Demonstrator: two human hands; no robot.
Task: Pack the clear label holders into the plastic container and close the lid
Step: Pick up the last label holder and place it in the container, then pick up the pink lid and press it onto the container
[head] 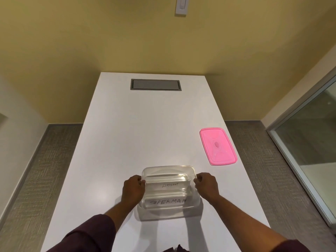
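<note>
left hand [133, 188] grips left rim of clear container [169, 170], near edge of white table [145, 124]. inside: label holders, "elephant" [170, 185] behind "superman" [168, 202]. right hand [207, 186] grips right rim. pink lid [217, 146] flat, farther right, apart from container.

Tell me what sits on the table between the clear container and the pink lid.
Nothing: in the head view, only bare white table separates the clear container from the pink lid, which lies apart, farther off to the right.
</note>
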